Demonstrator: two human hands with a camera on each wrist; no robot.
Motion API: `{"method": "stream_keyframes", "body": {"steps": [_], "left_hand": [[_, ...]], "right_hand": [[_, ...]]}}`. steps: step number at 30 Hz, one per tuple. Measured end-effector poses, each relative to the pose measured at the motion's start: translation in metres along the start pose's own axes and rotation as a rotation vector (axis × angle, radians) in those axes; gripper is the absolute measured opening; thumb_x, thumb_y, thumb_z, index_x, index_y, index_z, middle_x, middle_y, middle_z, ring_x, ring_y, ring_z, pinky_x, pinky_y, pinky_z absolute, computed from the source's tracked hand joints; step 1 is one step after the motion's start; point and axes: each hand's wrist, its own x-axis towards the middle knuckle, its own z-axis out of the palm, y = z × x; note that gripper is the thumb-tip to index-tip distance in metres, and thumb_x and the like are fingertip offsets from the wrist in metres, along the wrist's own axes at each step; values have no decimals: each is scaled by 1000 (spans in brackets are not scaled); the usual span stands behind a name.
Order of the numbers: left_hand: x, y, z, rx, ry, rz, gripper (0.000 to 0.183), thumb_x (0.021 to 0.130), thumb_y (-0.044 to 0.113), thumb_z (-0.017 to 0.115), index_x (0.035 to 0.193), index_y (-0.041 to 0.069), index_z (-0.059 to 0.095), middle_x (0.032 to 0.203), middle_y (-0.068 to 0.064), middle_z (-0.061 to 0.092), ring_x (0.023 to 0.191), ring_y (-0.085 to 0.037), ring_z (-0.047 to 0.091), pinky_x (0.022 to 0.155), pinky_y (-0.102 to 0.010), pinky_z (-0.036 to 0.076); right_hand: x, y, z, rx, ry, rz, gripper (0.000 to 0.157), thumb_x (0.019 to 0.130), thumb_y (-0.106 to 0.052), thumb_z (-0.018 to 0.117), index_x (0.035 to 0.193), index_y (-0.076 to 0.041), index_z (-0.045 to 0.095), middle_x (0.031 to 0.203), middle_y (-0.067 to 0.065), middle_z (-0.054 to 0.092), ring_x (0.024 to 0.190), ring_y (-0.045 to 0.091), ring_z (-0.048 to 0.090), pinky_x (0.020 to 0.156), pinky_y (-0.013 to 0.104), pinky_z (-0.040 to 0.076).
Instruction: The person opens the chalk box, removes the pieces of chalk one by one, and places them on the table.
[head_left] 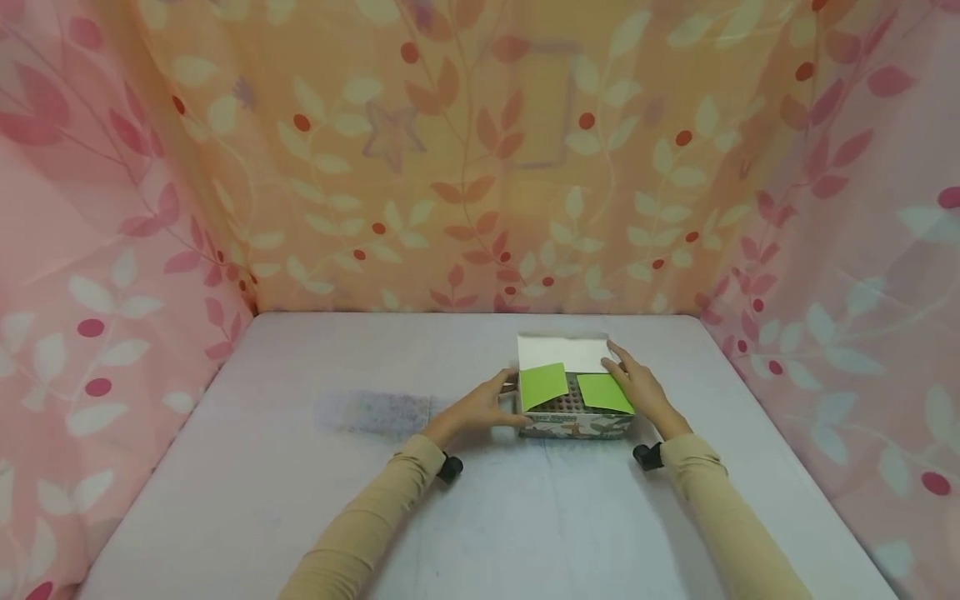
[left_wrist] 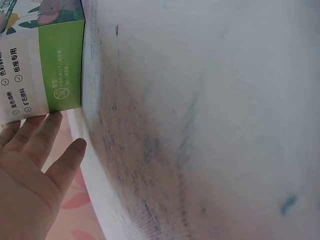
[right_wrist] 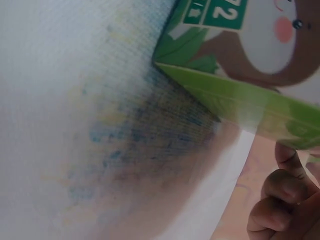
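A box of chalk point(head_left: 577, 427) with animal pictures stands on the white table, its lid raised at the back. Between its two green inner flaps point(head_left: 543, 386), rows of round chalk ends point(head_left: 572, 396) show. My left hand point(head_left: 480, 406) spans the box's left end, thumb at the front corner and fingers toward the back. In the left wrist view its fingertips point(left_wrist: 55, 117) meet the edge of the printed end. My right hand point(head_left: 641, 385) grips the raised lid point(head_left: 562, 352) at its right corner; in the right wrist view, curled fingers point(right_wrist: 282, 187) lie beside the green side.
Coloured smudges point(head_left: 382, 410) mark the white table point(head_left: 247, 500) left of the box, and more show close up in both wrist views. Leaf-patterned curtains point(head_left: 465, 167) enclose the table at the back and both sides. Each wrist wears a small black camera point(head_left: 450, 468).
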Motion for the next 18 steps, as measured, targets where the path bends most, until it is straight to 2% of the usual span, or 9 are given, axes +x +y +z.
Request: {"method": "stream_keyframes", "body": {"steps": [3,6,8,13,18], "left_hand": [[0,1,-1,-6,-7,-2,99,73,47,74,147,16,16,147,-3,32,134,-20,35,106,-37,33],[-1,3,-2,-16,-21,-6,99,73,46,74,147,16,16,148,-3,31,134,-20,34,106,-38,33],[-2,5,-3,-21,-23,-9,98,73,45,75,147,16,17,148,-3,31,134,-20,34,106,-38,32],[-2,7,-5,-15,-8,-17,96,74,44,75,146,17,17,148,-3,30,135,-20,34,106,-38,31],[-2,5,-5,-40,-20,-18,96,74,42,75,147,17,16,149,-4,28,135,-22,33,106,-39,31]], "right_hand": [[-2,-3,-5,-56,7,-37,61,98,-47,34,147,-13,22,112,24,58,92,36,58,76,52,44],[-7,-8,-11,-142,66,-101,56,98,-38,42,145,-10,29,109,20,58,83,31,58,66,47,46],[-12,-13,-16,-176,123,-145,54,96,-32,48,142,-9,34,114,21,54,88,33,56,67,49,45],[-25,-29,-23,-221,272,-280,47,89,-21,62,132,-7,48,125,26,45,108,46,45,82,62,38],[-42,-47,-12,-267,317,-367,37,87,-24,63,121,-10,58,129,22,47,116,44,43,87,63,35]]}}
